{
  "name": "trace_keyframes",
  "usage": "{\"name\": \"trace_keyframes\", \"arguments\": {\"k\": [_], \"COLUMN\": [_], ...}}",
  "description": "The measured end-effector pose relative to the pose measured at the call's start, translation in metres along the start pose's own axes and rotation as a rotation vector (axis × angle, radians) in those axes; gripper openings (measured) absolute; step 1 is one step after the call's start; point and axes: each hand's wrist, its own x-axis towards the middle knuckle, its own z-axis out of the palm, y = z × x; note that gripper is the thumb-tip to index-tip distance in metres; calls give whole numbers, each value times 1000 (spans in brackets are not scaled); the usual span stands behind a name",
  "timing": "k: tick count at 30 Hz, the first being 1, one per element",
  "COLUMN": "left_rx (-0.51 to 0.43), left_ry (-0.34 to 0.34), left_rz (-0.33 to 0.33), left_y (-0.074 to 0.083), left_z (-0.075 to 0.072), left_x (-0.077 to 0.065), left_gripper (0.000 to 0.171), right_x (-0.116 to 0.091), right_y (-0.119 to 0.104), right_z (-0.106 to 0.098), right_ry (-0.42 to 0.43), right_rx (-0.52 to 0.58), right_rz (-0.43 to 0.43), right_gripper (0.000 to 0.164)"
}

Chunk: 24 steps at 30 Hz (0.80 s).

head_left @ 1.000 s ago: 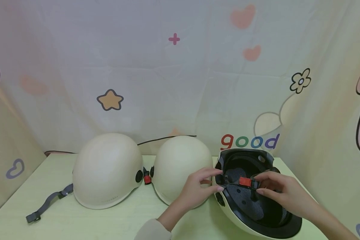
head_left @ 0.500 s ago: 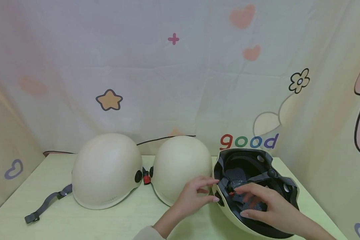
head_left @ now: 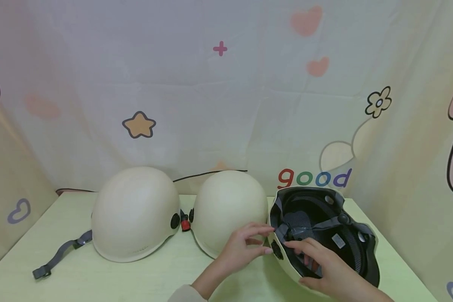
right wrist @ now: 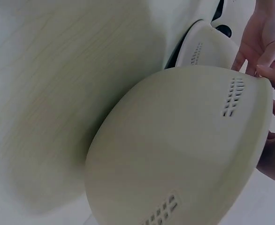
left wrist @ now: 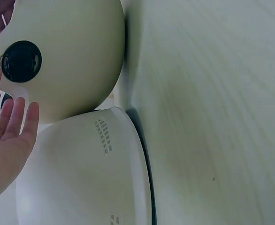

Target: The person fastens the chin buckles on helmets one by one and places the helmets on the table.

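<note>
An upturned cream helmet (head_left: 292,266) with a black padded lining lies at the right of the table in the head view. My left hand (head_left: 245,243) is at its left side, fingers extended and fingertips right at the edge near a round black fitting (left wrist: 21,61). My right hand (head_left: 328,266) reaches over the near part of the opening, its index fingertip at the left rim and thumb at the near rim. Its other fingers are bent inside the opening, where I cannot tell whether they hold something. A grey strap (head_left: 326,223) crosses the lining. The buckle is hidden.
Two more cream helmets, a left one (head_left: 136,216) and a middle one (head_left: 230,205), stand dome up. A grey strap (head_left: 60,253) trails left from the first; a red buckle (head_left: 185,225) lies between them. A printed cloth (head_left: 196,100) hangs behind.
My right hand has let go of the red-and-black buckle and moved left and nearer, to the helmet's near rim. The buckle has dropped out of sight. The left hand has shifted slightly down.
</note>
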Motion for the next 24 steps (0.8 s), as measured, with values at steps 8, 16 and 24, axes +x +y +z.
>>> {"name": "trace_keyframes", "arguments": {"k": [8, 16, 24], "left_rx": [-11, -1, 13], "left_ry": [-23, -67, -80], "left_rz": [-70, -109, -108], "left_y": [-9, -19, -19], "left_z": [-1, 4, 12], "left_x": [0, 4, 11], "left_gripper": [46, 57, 62], "right_x": [-4, -9, -16], "right_y": [10, 23, 35], "right_z": [-9, -18, -20], "right_ry": [109, 192, 274], "right_rx": [-60, -172, -220], "right_rz": [-119, -116, -132], "right_gripper": [62, 65, 70]}}
